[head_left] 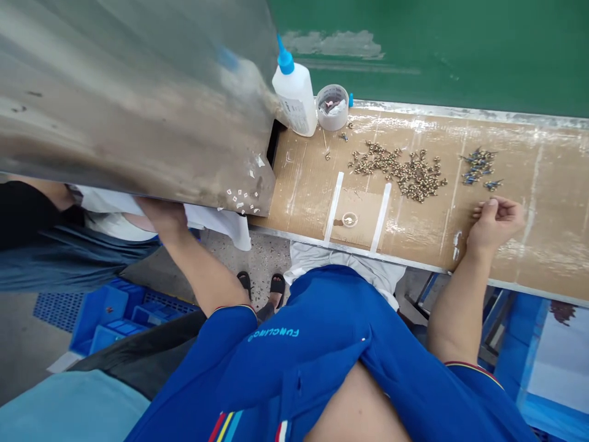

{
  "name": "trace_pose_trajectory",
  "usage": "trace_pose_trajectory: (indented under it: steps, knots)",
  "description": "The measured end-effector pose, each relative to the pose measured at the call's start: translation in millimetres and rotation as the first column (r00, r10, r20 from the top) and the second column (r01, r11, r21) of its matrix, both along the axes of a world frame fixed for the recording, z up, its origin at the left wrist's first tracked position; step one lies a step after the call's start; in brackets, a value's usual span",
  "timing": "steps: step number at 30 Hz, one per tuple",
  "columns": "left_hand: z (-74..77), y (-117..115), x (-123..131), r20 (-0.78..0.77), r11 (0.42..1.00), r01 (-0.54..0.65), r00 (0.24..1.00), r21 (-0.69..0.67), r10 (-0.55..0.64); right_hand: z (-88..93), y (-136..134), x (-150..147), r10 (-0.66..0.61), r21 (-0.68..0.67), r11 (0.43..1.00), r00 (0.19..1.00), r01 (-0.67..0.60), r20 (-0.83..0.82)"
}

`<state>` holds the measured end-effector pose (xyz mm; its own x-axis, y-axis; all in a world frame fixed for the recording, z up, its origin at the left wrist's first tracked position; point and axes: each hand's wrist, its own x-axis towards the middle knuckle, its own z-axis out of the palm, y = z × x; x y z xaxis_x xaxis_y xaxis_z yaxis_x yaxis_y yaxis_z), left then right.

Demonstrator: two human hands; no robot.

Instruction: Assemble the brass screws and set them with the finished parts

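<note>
The one view comes from the person's head, facing forward and steeply down. The bench [543, 184] lies just ahead of the camera, across the upper right of the frame. The person's own blue shirt [331, 331] sits below the bench, nearest of all, and a steel panel [115, 104] looms very close beside the bench, on the left.

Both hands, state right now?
Left hand: fingers hidden behind the metal sheet, cannot tell.
Right hand: partly open, fingers loosely curled, holding nothing visible.
</note>
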<state>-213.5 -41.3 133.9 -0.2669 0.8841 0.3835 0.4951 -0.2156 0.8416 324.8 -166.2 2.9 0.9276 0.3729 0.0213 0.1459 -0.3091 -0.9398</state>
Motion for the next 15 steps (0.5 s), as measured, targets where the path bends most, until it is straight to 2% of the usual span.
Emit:
trace_pose_trajectory:
  steps: [2, 3, 5, 6, 7, 9, 11, 12, 13, 15]
  knots:
    - [-1.6, -20.6, -19.2, -0.066, 0.988, -0.109, 0.991, 0.113, 0.117, -0.9, -0.1, 0.4, 0.002, 0.001, 1.0, 1.0, -0.002, 0.007]
    - [-0.2, -34.4, -24.7, -0.03, 0.963, -0.179, 0.982, 0.202, 0.188, -1.3, -0.1, 0.6, 0.001, 0.001, 1.0, 1.0, -0.001, 0.007]
    - [7.0, -64.9, -24.7, 0.148, 0.887, -0.287, 0.957, 0.362, 0.249, -2.6, 0.1, 1.5, -0.001, 0.002, 1.0, 1.0, 0.001, 0.005]
    - [12.2, -79.4, -19.2, 0.217, 0.867, -0.286, 0.953, 0.407, 0.212, -3.8, 0.3, 2.3, 0.0, 0.002, 1.0, 1.0, 0.0, 0.006]
    - [17.7, -92.0, -10.2, 0.249, 0.873, -0.236, 0.959, 0.426, 0.138, -5.2, 0.4, 3.4, -0.001, 0.004, 1.0, 1.0, 0.0, 0.009]
    - [26.3, -108.0, 15.1, 0.214, 0.916, -0.003, 0.973, 0.402, -0.09, -8.8, 0.3, 6.1, -0.001, 0.007, 1.0, 1.0, 0.001, 0.022]
    - [26.3, -108.8, 45.3, 0.176, 0.932, 0.276, 0.931, 0.235, -0.32, -12.4, -0.3, 9.0, -0.002, 0.014, 1.0, 0.999, 0.002, 0.039]
    - [21.7, -103.8, 60.3, 0.191, 0.913, 0.395, 0.893, 0.103, -0.408, -13.8, -0.6, 10.3, -0.003, 0.019, 1.0, 0.999, 0.002, 0.047]
    - [14.0, -96.0, 74.5, 0.243, 0.861, 0.508, 0.84, -0.037, -0.485, -15.0, -0.9, 11.4, -0.002, 0.026, 1.0, 0.999, 0.001, 0.053]
    - [-9.2, -75.5, 99.9, 0.373, 0.754, 0.625, 0.761, -0.202, -0.531, -16.6, -1.0, 13.1, 0.006, 0.036, 0.999, 0.998, -0.008, 0.06]
